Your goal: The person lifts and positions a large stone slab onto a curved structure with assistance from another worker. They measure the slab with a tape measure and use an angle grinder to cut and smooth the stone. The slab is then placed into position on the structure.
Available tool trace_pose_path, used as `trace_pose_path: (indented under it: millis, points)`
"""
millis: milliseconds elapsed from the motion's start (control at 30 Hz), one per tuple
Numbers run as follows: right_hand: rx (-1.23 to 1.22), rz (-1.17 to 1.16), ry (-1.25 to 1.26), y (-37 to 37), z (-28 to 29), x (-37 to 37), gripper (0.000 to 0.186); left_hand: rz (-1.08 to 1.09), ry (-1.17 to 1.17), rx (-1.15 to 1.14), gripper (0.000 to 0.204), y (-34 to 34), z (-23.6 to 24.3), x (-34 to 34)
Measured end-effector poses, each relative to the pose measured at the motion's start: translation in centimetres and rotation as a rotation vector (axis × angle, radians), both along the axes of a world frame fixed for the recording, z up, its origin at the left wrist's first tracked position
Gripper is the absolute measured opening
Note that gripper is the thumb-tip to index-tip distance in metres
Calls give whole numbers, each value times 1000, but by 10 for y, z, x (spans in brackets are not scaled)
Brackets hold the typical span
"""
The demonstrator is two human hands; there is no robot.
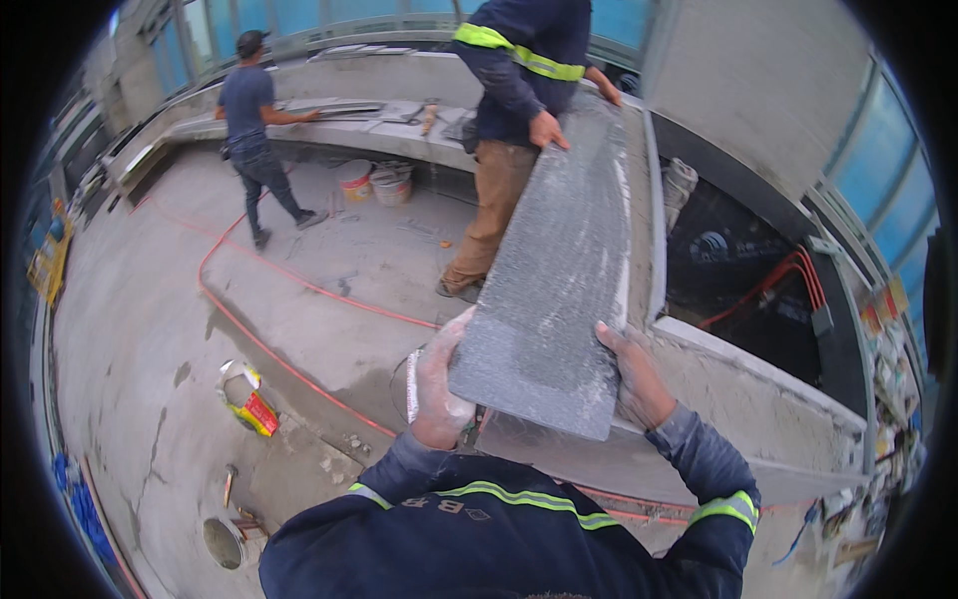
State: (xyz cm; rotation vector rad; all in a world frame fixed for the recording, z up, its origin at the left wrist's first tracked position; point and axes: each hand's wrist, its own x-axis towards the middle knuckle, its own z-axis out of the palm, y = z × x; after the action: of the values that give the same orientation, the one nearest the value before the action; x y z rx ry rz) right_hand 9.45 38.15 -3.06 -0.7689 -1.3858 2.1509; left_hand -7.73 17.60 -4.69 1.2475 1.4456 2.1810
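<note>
On either side, left grip (437,387) and right grip (637,379), part-curled, clasp grey slab (559,270)

A rough grey concrete floor (130,339) spreads across the left side, marked by a thin crack (153,461) and darker patches. Along the back runs a curved concrete bench (399,146), its slab overhanging a shadowed recess, with a low concrete backrest wall (399,76) behind it. Blue-tinted glazed panels (291,16) line the far edge and continue down the right. A plain grey wall (763,80) rises upper right, above a black-lined pit (733,250) with a concrete rim (768,404). The light is soft and even.
</note>
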Motion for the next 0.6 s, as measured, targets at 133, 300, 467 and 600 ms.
trace_pose_path:
  millis: [133,300,467,600]
  points:
    - [25,-36,10,2,-4,-2,42,-323,-736,195,56,7,1,-3]
    - [71,-90,33,-2,-10,-4,43,-232,-281,193,51,11,2,-4]
    - [169,-177,-47,11,-28,-7,43,-390,-665,170,54,22,-10,-14]
    - [174,-231,-49,20,-33,-3,41,-230,-83,192,55,38,-32,-21]
